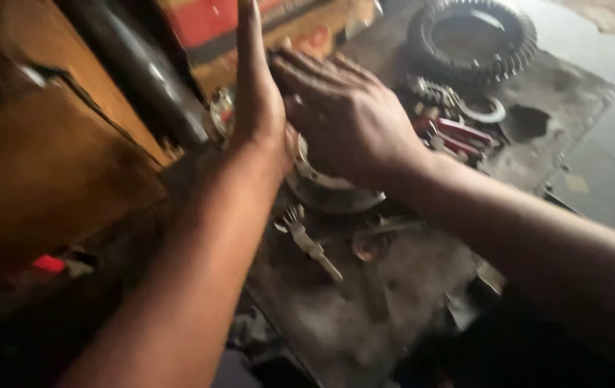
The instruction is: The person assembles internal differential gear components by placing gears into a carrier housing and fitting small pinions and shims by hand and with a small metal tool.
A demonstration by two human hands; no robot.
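- Far left: wooden box (56,151), brown, blurred; a small red object (48,264) low beside it, kind unclear.
- Dark metal pipe (139,68) slants down toward my hands.
- My left hand (257,93) stands edge-up, fingers straight and together, flat open, gripping nothing; it seems to brace the side of the part.
- Round metal housing (333,190) sits on the grimy bench (365,316), mostly hidden under my hands.
- My right hand (343,118) lies palm-down over the housing, fingers spread and curled; whether it grips, I cannot tell.
- Open-end wrench (307,241) lies loose just below.
- Right: red-handled tool (465,133), small gear (433,92), then a large toothed ring gear (473,39), partly cut off.
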